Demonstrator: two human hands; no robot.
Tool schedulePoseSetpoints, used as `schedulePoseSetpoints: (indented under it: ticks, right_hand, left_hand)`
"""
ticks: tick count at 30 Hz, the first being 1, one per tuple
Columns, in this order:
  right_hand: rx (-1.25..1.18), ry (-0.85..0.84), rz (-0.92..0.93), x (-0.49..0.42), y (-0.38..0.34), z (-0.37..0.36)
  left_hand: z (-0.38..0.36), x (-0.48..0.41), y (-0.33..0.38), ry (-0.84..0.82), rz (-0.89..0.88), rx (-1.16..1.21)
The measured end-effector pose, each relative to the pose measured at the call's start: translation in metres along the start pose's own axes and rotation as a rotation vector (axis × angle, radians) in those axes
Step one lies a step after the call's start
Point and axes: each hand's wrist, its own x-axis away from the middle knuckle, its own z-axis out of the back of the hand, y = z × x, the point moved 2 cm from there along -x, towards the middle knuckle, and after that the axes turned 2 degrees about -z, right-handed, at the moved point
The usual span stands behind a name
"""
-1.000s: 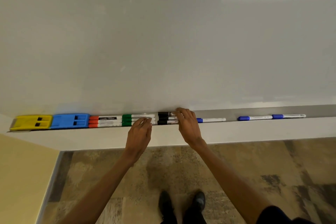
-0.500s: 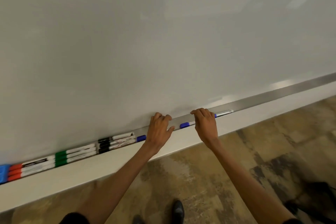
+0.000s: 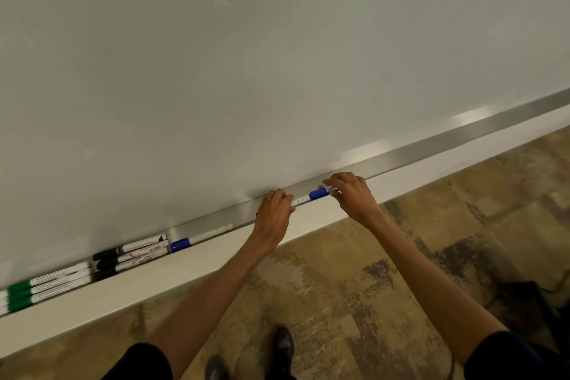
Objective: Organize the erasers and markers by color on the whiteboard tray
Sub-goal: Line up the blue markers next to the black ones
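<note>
On the metal whiteboard tray [image 3: 462, 129] my left hand [image 3: 273, 214] is closed over one blue marker, whose white barrel [image 3: 299, 201] sticks out to the right of my fingers. My right hand [image 3: 354, 194] grips a second blue marker by its barrel, its blue cap [image 3: 319, 193] showing between my hands. The two markers lie end to end. Further left a third blue marker [image 3: 200, 236] lies alone in the tray, beside three stacked black markers [image 3: 132, 254]. Three green markers [image 3: 46, 287] sit at the left edge. The erasers are out of view.
The whiteboard [image 3: 277, 71] fills the upper view. The tray runs bare to the upper right past my right hand. A white ledge [image 3: 154, 281] fronts the tray. Below are patterned floor and my shoes [image 3: 283, 345].
Both hands left the green and black markers and moved right along the tray to the two far blue markers. The view swung right, so the erasers and red markers dropped out.
</note>
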Motion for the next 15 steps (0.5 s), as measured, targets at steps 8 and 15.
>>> schedulePoseSetpoints:
  ticks: [8, 15]
  right_hand:
    - [-0.074, 0.016, 0.121, -0.008, 0.014, -0.006]
    - [-0.082, 0.119, 0.191, -0.007, -0.003, 0.005]
  left_hand:
    - [-0.002, -0.008, -0.004, -0.013, 0.128, 0.147]
    - [0.017, 0.005, -0.008, 0.044, 0.046, 0.202]
